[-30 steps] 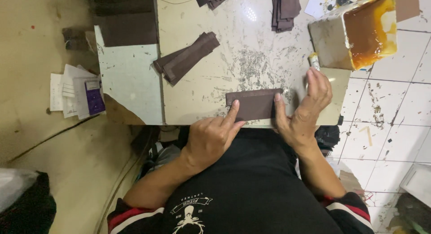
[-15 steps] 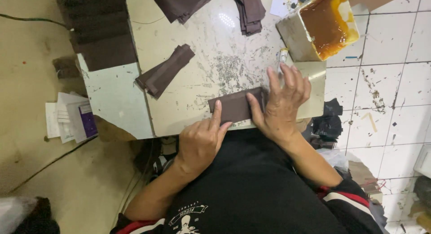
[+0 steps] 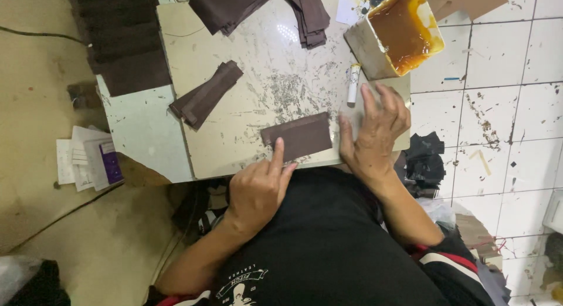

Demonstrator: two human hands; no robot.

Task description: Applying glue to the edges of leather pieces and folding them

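While you look down from the head camera, your left hand (image 3: 258, 186) rests at the near edge of the worktable (image 3: 234, 136), at about 6 o'clock from the table's middle. Its index finger is stretched out and its tip presses on the near-left corner of a dark brown rectangular leather piece (image 3: 298, 136); the other fingers are curled in, pinching nothing. The piece lies flat, slightly tilted, close to the near edge of the table.

Your right hand (image 3: 375, 130) sits at 3 o'clock from that piece, just beside its right end. The fingers are spread and laid flat on the surface (whether they press something pale beneath them, you cannot tell, as that spot is blurred). It grips nothing.

At 12 o'clock from the right hand lies a small white tube (image 3: 353, 83), and beyond it, toward 1 o'clock, stands an open square tin of amber glue (image 3: 402, 27). At 10 o'clock from the leather piece lies a fanned stack of brown strips (image 3: 205, 95). More folded brown pieces (image 3: 305, 15) lie at the far edge, at 12 o'clock. A dark stack (image 3: 120, 39) sits on the far left corner, and some papers (image 3: 88, 162) lie on the floor at 9 o'clock.
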